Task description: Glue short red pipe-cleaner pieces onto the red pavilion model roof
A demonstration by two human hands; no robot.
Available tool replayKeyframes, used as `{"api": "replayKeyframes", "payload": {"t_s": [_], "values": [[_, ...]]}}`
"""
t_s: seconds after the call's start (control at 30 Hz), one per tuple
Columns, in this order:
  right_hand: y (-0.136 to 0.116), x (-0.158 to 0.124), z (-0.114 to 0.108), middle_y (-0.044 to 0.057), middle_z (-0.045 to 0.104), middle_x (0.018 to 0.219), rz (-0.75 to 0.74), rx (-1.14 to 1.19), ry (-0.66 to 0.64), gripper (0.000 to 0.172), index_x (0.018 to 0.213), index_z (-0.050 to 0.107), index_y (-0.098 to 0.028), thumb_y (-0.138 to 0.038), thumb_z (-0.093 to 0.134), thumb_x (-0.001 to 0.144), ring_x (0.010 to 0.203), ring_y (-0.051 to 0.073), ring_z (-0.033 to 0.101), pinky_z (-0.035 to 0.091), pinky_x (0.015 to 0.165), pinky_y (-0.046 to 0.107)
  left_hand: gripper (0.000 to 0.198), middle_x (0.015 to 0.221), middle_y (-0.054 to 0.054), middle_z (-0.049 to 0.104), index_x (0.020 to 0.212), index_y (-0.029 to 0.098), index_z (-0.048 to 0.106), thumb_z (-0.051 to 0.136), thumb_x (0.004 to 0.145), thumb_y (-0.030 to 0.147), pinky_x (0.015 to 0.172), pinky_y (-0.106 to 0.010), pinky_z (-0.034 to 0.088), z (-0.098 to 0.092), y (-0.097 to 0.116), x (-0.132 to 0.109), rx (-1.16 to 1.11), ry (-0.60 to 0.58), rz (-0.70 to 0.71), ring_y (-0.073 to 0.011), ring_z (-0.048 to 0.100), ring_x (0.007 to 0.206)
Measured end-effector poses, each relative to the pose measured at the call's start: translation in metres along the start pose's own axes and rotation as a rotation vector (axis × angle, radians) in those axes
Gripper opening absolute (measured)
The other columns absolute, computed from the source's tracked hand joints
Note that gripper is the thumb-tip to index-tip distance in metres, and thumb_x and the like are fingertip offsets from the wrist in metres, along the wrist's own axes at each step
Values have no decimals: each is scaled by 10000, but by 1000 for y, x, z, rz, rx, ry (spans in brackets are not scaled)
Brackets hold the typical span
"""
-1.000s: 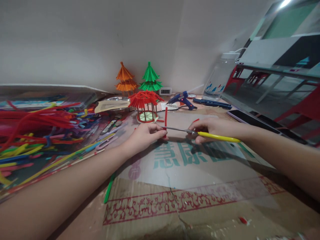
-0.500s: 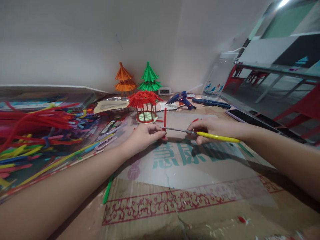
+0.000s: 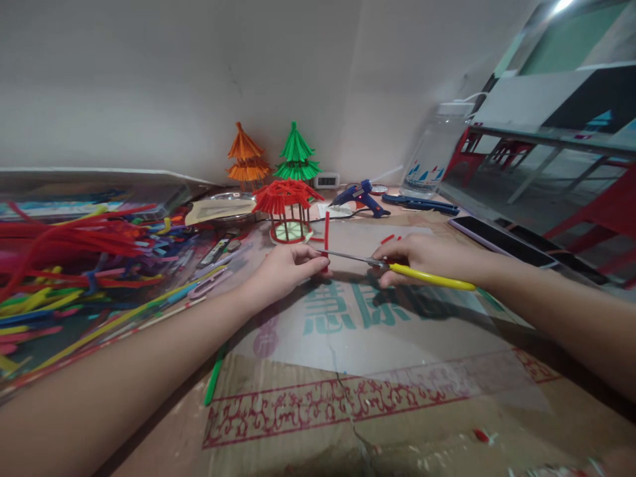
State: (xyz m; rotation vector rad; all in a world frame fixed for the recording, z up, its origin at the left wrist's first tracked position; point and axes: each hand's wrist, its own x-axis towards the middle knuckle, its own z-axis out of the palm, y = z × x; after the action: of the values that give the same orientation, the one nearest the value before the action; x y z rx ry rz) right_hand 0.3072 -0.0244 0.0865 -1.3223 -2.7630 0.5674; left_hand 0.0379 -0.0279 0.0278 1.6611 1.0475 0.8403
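the left hand (image 3: pixel 291 266) pinches the red strip (image 3: pixel 326 228) near its lower end, thumb against forefinger, so it stands upright over the translucent sheet (image 3: pixel 427 351), just right of and nearer than the red-roofed model (image 3: pixel 288 197). the right hand (image 3: pixel 422 255) is wrapped around the scissors (image 3: pixel 432 277), whose blades reach left to the strip, right beside the pinching fingertips; whether the blades are parted i can't tell. the likeliest trouble, to my mind, is a nipped finger, should the tips slide left as they close. held at one end only, the strip could also bend or swivel under the blades and be cut askew, and a light offcut might hop away. compared with half a second ago, both hands sit almost the same, but two loose red bits (image 3: pixel 387 239) now show beyond the right fingers, where one was visible.
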Motion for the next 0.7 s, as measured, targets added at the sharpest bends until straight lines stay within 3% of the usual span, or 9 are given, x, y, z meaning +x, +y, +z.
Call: {"api": "replayKeyframes", "payload": {"t_s": [0.33, 0.7], "values": [[0, 2, 5, 27, 631, 718, 19, -30, 22, 429, 843, 699, -212, -626, 591, 853, 625, 170, 541, 351, 553, 295, 198, 825, -68, 783, 787, 157, 681, 661, 862, 339, 706, -247, 538, -1, -3, 1, -59, 3, -7, -145, 716, 732], [-6, 5, 10, 73, 706, 800, 139, -8, 89, 402, 870, 724, -198, -582, 621, 815, 649, 192, 588, 367, 562, 306, 216, 819, -78, 782, 817, 154, 684, 667, 850, 367, 702, -256, 530, 0, 0, 0, -42, 61, -57, -162, 725, 744]]}}
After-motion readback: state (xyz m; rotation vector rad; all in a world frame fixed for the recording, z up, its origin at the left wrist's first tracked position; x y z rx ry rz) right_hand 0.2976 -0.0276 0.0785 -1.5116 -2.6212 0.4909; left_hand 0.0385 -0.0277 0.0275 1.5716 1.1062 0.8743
